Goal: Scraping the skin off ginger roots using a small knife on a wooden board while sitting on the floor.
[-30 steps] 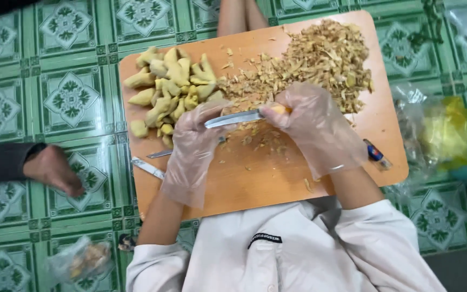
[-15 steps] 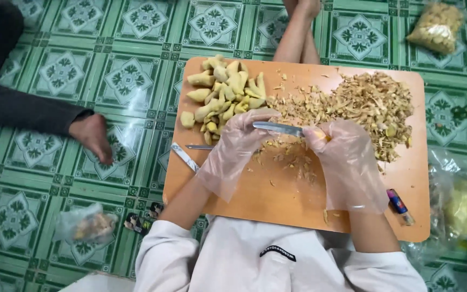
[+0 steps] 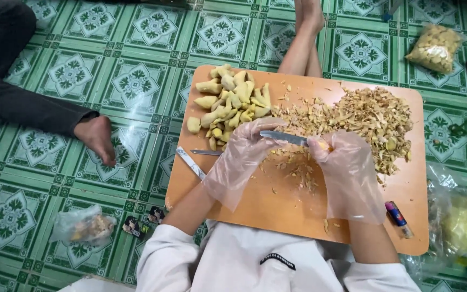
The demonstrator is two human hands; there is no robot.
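since half a second back: barely shifted, still paired over the orange board (image 3: 277,216). knife (image 3: 283,137) lying crosswise, handle closed in the right hand (image 3: 347,173), blade tip pinched by the left hand (image 3: 241,157). peeled pieces (image 3: 231,105) just beyond, nearer the left.

Knife (image 3: 283,137): thin, pale metal blade, lying nearly level, tip pointing toward the pile of peeled pieces; it sits above the middle of the orange board (image 3: 298,216), just in front of the pile.

Peeled pieces (image 3: 231,105): pale yellow, chunky, irregular, heaped loosely at the board's far left corner; a few strays lie at the heap's near edge.

Piece being worked: mostly hidden, only a yellow-orange spot (image 3: 324,145) at the knife's handle end, over the board's middle.
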